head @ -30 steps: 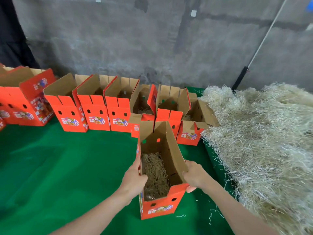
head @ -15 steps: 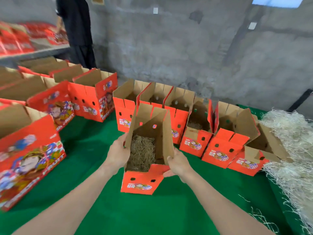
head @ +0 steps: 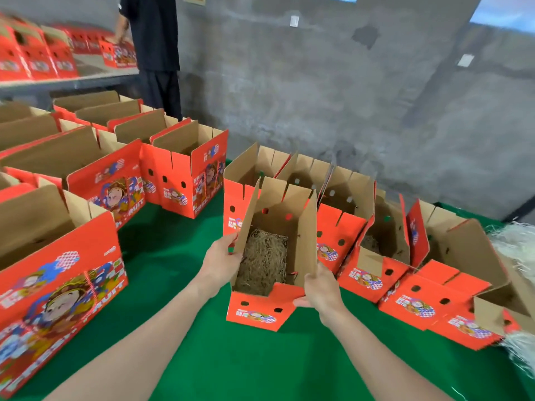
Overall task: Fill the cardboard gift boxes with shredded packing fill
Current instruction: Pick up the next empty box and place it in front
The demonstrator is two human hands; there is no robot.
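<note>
Centrally, orange box with shredded fill inside, left hand and right hand gripping its flaps.

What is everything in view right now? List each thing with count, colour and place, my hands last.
held gift box: one, red outside, brown inside, centre, top open
shredded fill: one tan wad, inside the held gift box
small gift boxes: at least five, red, open, behind and to its right
large gift boxes: several, red, cartoon print, left side
loose fill pile: one, pale, far right edge
table cloth: one, green, under the boxes
bystander: one, dark clothes, back left
left hand: grip on the box's left flap
right hand: grip on its right front corner
</note>
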